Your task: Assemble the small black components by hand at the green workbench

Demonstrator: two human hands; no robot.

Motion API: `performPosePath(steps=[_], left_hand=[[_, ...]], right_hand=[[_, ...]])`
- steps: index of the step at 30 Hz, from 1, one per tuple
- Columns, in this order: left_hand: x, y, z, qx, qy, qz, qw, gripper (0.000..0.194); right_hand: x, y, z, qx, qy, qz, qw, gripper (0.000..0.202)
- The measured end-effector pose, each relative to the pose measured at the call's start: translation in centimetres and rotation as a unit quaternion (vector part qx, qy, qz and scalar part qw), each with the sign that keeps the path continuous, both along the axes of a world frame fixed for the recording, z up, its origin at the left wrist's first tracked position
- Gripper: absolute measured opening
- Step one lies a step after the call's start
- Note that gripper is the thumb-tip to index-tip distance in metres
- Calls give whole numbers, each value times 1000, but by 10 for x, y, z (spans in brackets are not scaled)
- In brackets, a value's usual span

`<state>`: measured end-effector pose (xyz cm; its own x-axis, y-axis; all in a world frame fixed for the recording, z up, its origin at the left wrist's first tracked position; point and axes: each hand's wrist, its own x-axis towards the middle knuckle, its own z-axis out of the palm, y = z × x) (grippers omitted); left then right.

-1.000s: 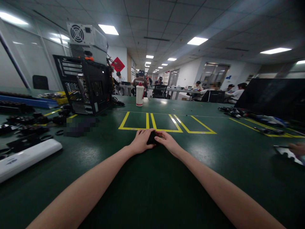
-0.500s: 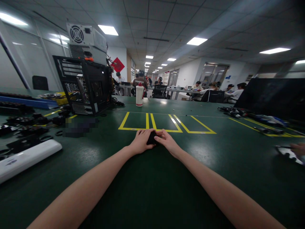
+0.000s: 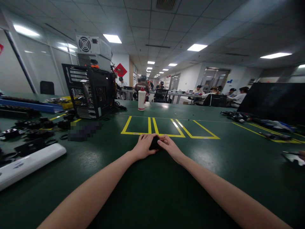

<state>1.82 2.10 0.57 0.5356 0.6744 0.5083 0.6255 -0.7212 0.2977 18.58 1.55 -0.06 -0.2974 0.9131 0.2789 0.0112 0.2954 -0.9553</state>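
Between my hands is a small black object, low on the green table; its exact kind does not show. My left hand is closed around its left side, thumb at the near edge and fingers over the far side. From the right, my right hand pinches the same object with thumb and fingertips. Just beyond both hands run yellow tape outlines on the tabletop.
At left stand an open computer case with power supplies on top, a white bar-shaped thing and several black parts. A white bottle stands farther back. Another person's hand shows at the right edge.
The whole view has shifted slightly, so everything sits a little lower and farther right. Both hands keep their hold on the black object, with hardly any change in their grip.
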Motion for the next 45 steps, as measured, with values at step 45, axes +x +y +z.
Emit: performPosePath(steps=[45], left_hand=[[-1,3,-3,7,13,-1,1000,62]], right_hand=[[2,8,1,-77,7,20,997,33]])
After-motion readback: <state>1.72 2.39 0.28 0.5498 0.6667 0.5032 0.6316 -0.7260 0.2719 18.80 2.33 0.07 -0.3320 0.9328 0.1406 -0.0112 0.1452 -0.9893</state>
